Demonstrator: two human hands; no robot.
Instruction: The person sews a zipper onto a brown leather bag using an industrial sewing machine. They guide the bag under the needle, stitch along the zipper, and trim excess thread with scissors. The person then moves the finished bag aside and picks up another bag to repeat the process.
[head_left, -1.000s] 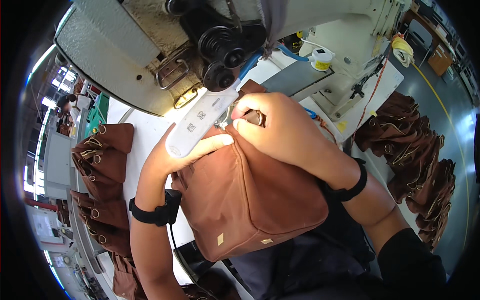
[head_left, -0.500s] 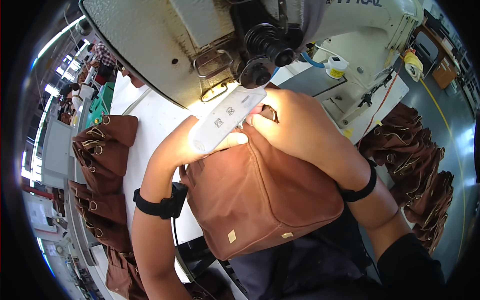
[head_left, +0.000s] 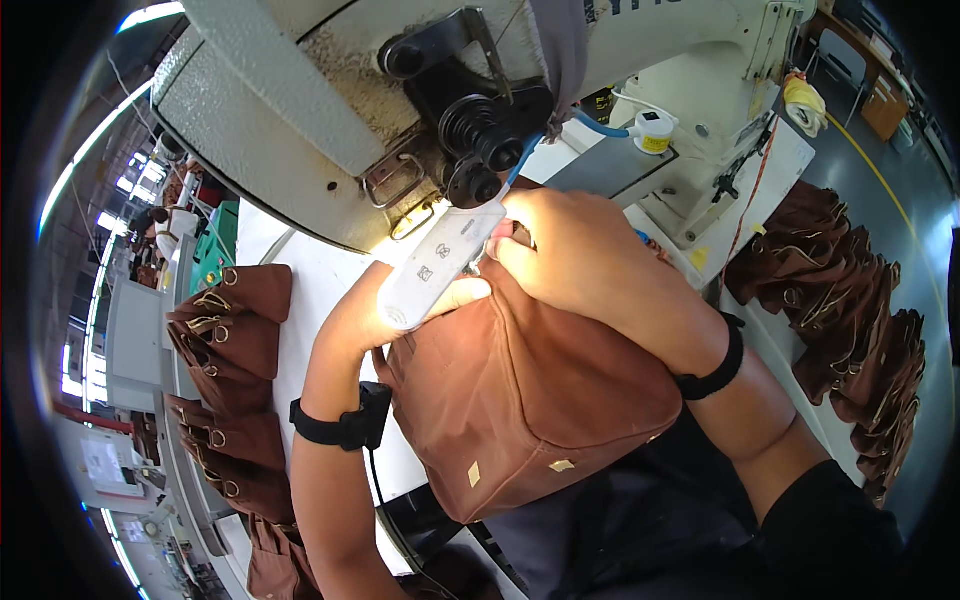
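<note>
A brown leather bag (head_left: 540, 370) hangs tilted beneath the sewing machine head (head_left: 290, 120), its bottom corner with small pale tabs toward me. My left hand (head_left: 448, 300) is closed on the bag's upper edge, thumb lying on the leather; its other fingers are mostly hidden behind a white oblong lamp (head_left: 435, 265). My right hand (head_left: 565, 240) is closed at the bag's top corner, fingers bent in beside the lamp's upper end. What lies between those fingertips is largely covered. The needle area cannot be seen behind the lamp and hands.
Several brown bags with metal rings (head_left: 235, 345) stand along the left side of the white table (head_left: 312, 270). More brown bags (head_left: 830, 290) are heaped at the right. A small white container (head_left: 653, 130) with a yellow label stands behind my right hand. Co-workers sit far left.
The view has turned slightly, so the machine head appears farther left and the left-hand bags farther right. Both hands keep their hold on the bag, with only slight finger movement.
</note>
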